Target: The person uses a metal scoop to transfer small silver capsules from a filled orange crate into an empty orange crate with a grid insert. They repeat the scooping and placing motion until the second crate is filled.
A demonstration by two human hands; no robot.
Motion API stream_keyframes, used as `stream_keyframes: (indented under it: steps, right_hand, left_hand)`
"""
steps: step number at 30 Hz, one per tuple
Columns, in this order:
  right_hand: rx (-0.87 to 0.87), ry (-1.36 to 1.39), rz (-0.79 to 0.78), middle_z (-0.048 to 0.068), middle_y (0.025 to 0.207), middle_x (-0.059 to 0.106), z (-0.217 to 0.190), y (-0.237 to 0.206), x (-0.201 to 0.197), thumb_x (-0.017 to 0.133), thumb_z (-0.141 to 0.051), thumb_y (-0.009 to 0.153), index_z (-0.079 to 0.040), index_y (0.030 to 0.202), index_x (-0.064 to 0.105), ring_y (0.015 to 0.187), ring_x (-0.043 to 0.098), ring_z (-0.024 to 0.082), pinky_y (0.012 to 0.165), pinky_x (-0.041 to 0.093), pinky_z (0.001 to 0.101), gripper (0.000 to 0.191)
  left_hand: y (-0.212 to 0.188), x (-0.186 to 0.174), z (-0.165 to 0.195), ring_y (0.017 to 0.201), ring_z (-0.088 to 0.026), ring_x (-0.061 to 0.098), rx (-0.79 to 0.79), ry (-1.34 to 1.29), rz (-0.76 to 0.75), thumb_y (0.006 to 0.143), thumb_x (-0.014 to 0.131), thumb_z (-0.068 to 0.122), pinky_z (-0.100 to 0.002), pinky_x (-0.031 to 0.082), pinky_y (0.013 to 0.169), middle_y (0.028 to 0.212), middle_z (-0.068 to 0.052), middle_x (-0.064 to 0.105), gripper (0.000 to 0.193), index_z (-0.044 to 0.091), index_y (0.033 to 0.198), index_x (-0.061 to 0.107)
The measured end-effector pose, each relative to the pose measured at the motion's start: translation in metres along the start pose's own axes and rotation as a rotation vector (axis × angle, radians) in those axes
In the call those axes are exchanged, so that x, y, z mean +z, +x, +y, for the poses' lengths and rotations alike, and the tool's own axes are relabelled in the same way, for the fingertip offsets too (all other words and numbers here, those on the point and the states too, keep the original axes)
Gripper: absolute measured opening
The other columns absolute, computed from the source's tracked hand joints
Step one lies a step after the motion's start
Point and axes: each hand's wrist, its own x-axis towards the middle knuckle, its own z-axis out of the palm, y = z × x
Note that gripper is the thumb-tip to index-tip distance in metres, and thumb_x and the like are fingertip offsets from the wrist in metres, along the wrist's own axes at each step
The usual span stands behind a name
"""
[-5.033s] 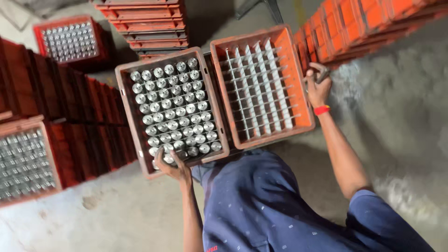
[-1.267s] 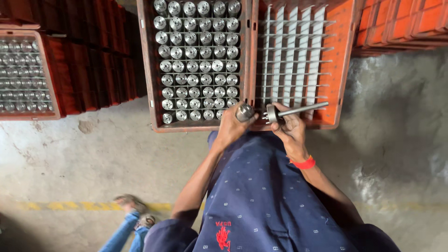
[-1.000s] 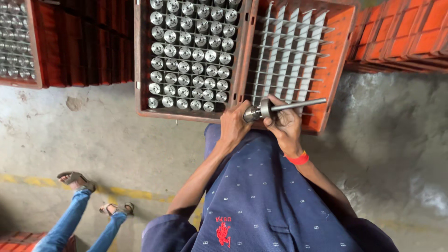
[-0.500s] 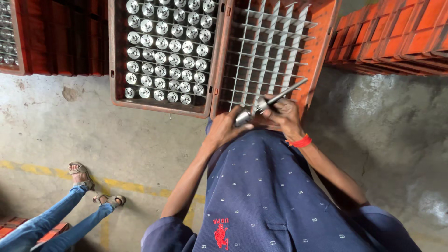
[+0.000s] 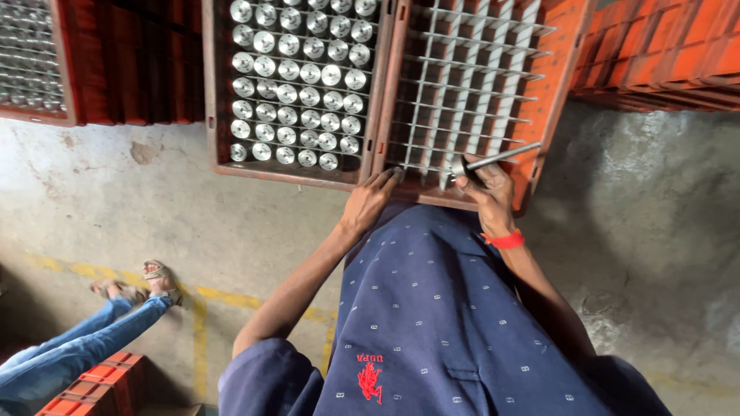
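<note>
Daylight even, fairly bright; glare on metal caps [image 5: 297, 92]; soft shadow on floor [image 5: 640, 200] right; wide-angle stretch at edges; focus sharp.

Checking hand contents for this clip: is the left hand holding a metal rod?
No: the left hand rests empty on the crate edge, while the right hand grips the metal rod.

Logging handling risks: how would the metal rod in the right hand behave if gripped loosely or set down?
The metal rod looks stiff, solid and probably heavy for its size. Its smooth shine suggests it could slip from the right hand. Being round, it would likely roll on the floor.
</note>
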Motion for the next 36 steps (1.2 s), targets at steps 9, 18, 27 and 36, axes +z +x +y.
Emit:
stream_keyframes:
  steps: [9,18,27,36]
  right_hand:
    - [-0.004,0.022,-0.008,0.011,0.124,0.070,0.007,-0.010,0.031,0.079,0.000,0.085,0.008,0.137,0.059,0.111,0.067,0.016,0.096,0.055,0.0274,0.055]
    - [-0.047,-0.051,-0.026,0.013,0.123,0.072,0.016,-0.018,0.033,0.079,0.001,0.086,0.008,0.134,0.061,0.109,0.068,0.016,0.096,0.056,0.0280,0.052]
    - [-0.135,0.009,-0.124,0.012,0.120,0.070,-0.006,-0.013,0.040,0.079,-0.002,0.090,0.008,0.138,0.060,0.107,0.065,0.015,0.096,0.053,0.0272,0.053]
    - [-0.183,-0.044,-0.180,0.012,0.130,0.068,-0.035,-0.020,0.036,0.079,-0.007,0.092,0.007,0.139,0.058,0.119,0.064,0.017,0.106,0.051,0.0297,0.054]
  left_hand:
    - [0.019,-0.031,-0.062,0.085,-0.035,0.063,-0.532,0.180,0.038,0.073,0.080,0.023,-0.042,0.052,0.051,0.100,-0.020,0.058,0.054,0.005,0.122,0.067]
    - [0.012,-0.101,-0.052,0.085,-0.022,0.067,-0.323,-0.178,0.161,0.076,0.090,0.030,-0.037,0.056,0.072,0.095,-0.010,0.066,0.046,0.006,0.111,0.074]
    - [0.054,-0.020,0.002,0.077,-0.024,0.072,-0.466,-0.651,0.294,0.074,0.080,0.010,-0.040,0.058,0.072,0.085,-0.010,0.073,0.035,0.003,0.104,0.063]
    - [0.040,0.017,0.066,0.085,-0.042,0.069,-0.462,-0.295,0.109,0.073,0.078,0.007,-0.049,0.052,0.068,0.088,-0.018,0.072,0.030,0.006,0.099,0.062]
